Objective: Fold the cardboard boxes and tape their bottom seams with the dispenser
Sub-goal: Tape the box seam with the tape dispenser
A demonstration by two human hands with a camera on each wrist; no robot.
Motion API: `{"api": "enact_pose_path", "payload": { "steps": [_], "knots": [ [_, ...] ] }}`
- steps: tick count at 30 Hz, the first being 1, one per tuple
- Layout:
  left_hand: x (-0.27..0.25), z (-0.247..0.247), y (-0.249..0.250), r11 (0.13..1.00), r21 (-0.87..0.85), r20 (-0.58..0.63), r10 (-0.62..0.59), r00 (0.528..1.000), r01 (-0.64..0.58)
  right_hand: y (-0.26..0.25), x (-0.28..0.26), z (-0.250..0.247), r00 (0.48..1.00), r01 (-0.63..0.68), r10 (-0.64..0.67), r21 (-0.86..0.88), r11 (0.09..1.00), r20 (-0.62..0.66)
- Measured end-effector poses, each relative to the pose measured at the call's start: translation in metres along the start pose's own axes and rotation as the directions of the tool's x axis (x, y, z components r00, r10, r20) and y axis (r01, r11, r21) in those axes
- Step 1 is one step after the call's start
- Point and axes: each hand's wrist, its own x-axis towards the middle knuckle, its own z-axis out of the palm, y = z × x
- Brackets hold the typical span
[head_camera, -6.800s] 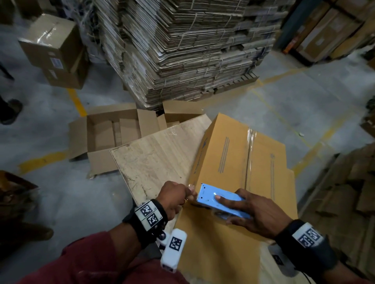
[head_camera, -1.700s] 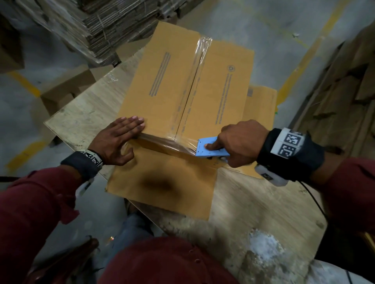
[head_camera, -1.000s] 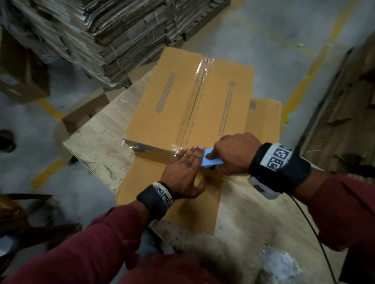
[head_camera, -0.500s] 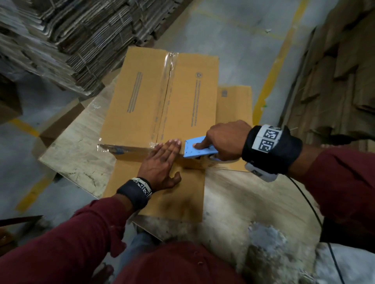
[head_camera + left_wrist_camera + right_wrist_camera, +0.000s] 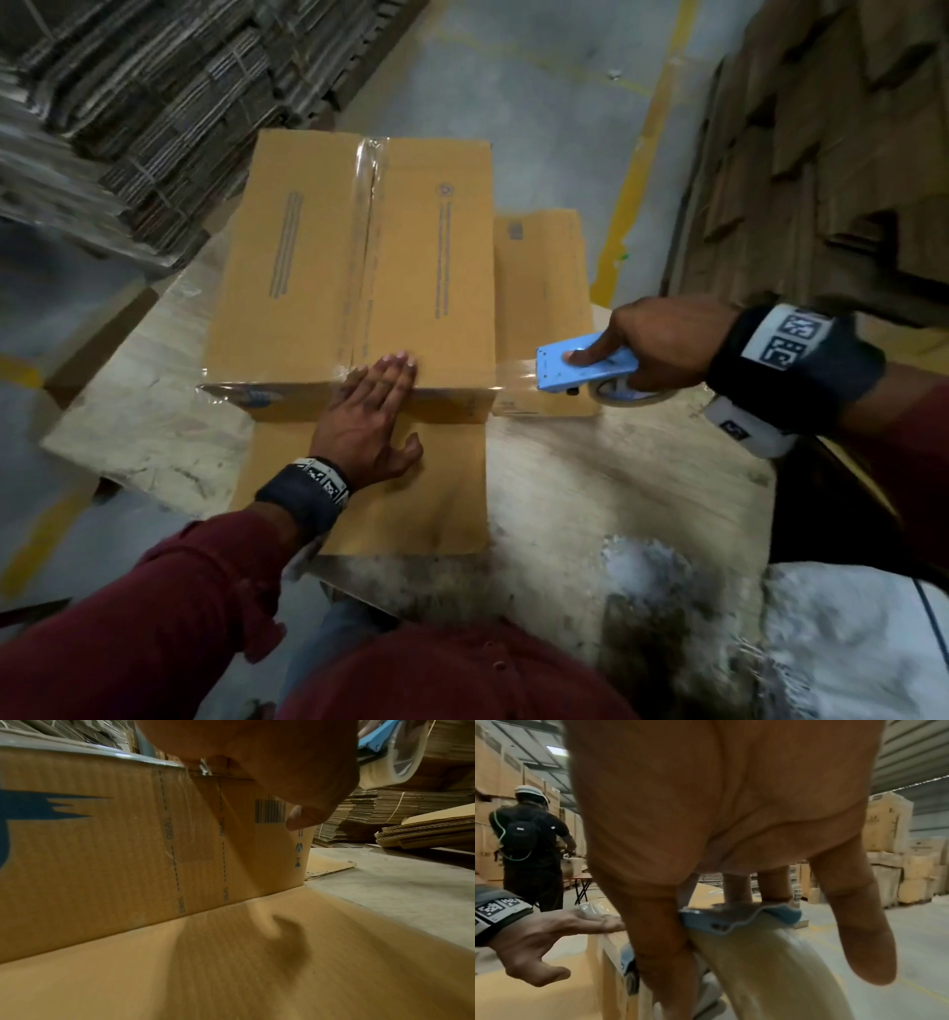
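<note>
Plywood forms the bench [image 5: 590,488] on which I work; it carries the cardboard box [image 5: 318,257], set upside down with its bottom flaps shut and a clear strip already laid along the centre seam. A loose flap lies flat on the bench toward me. Half a second ago the dispenser sat against the near top edge of the box beside my left fingers; it now stands clear of the right corner, and a band of tape [image 5: 513,371] stretches from that corner to its mouth. I judge the cross strip along the near edge to be laid, with only the cut outstanding.

My right hand [image 5: 662,344] is wrapped round the blue dispenser [image 5: 585,362], forefinger extended along its top plate; the roll shows beneath it in the left wrist view. My left hand [image 5: 369,426] lies flat, fingers together, pressing the tape down on the near edge of the box beside the seam, thumb spread toward me.

Next action, as I judge it: tilt the dispenser to sever the tape, then smooth the free end down the right side.
</note>
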Motion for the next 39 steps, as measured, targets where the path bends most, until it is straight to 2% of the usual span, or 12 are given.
{"api": "enact_pose_path", "payload": {
  "steps": [4,10,14,16,18,20,22,24,26,28,34,39],
  "knots": [
    [0.001,-0.002,0.0,1.0,0.017,0.021,-0.005,1.0,0.004,-0.001,0.008,0.016,0.999,0.006,-0.008,0.034,0.999,0.039],
    [0.0,-0.006,0.0,1.0,0.018,0.003,0.012,1.0,-0.012,-0.011,0.029,0.046,1.0,0.015,-0.016,0.083,0.996,0.013],
    [0.004,-0.02,0.007,1.0,0.026,0.048,-0.01,0.999,0.008,-0.017,0.038,0.053,1.0,0.002,0.0,0.106,0.994,-0.019],
    [0.016,-0.041,0.016,0.998,0.063,0.127,-0.027,0.992,0.019,-0.019,0.044,0.057,1.0,0.009,-0.007,0.116,0.993,-0.019],
    [0.033,-0.067,0.026,0.986,0.165,0.168,-0.001,0.986,-0.027,-0.022,0.05,0.06,0.999,0.03,-0.029,0.12,0.992,-0.016],
    [0.052,-0.083,0.032,0.964,0.201,0.124,0.149,0.981,-0.172,-0.026,0.056,0.06,0.998,0.048,-0.044,0.117,0.992,-0.038],
    [0.072,-0.087,0.036,0.923,0.176,0.177,0.312,0.933,-0.342,-0.029,0.061,0.059,0.997,0.059,-0.053,0.11,0.992,-0.063],
    [0.091,-0.083,0.042,0.842,0.188,0.271,0.451,0.85,-0.506,-0.03,0.065,0.057,0.996,0.061,-0.053,0.114,0.992,-0.068],
    [0.109,-0.079,0.05,0.773,0.203,0.363,0.511,0.779,-0.601,-0.03,0.068,0.055,0.997,0.059,-0.052,0.121,0.991,-0.062],
    [0.121,-0.075,0.053,0.746,0.197,0.433,0.516,0.739,-0.636,-0.028,0.07,0.057,0.997,0.044,-0.037,0.113,0.993,-0.061],
    [0.137,-0.065,0.055,0.756,0.134,0.525,0.494,0.693,-0.64,-0.026,0.066,0.059,0.998,0.053,-0.046,0.137,0.989,-0.053],
    [0.141,-0.06,0.061,0.789,0.105,0.54,0.466,0.701,-0.605,-0.03,0.076,0.085,0.99,-0.019,0.0,0.132,0.991,0.144]
  ]
}}
